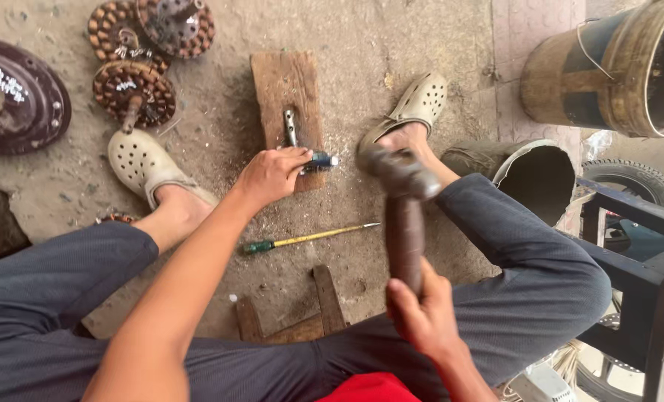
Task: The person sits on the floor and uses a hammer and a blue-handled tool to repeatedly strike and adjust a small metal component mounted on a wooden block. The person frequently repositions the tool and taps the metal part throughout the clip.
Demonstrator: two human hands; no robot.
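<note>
Head view: chisel (318, 159) under left hand (271, 175)

Gritty concrete floor (391, 45) is spreading out under flat daylight. Taking the dented metal bucket (615, 67) at the upper right as landmark: just below it a second bucket (525, 171) is lying on its side (mouth open), beyond that a tyre (633, 179) is resting, and far left rusty coil-wound discs (134, 89) are sitting.

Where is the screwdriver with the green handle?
The screwdriver lies on the ground in the middle of the head view, between the person's legs, just below the wooden block that the left hand rests on.
</note>
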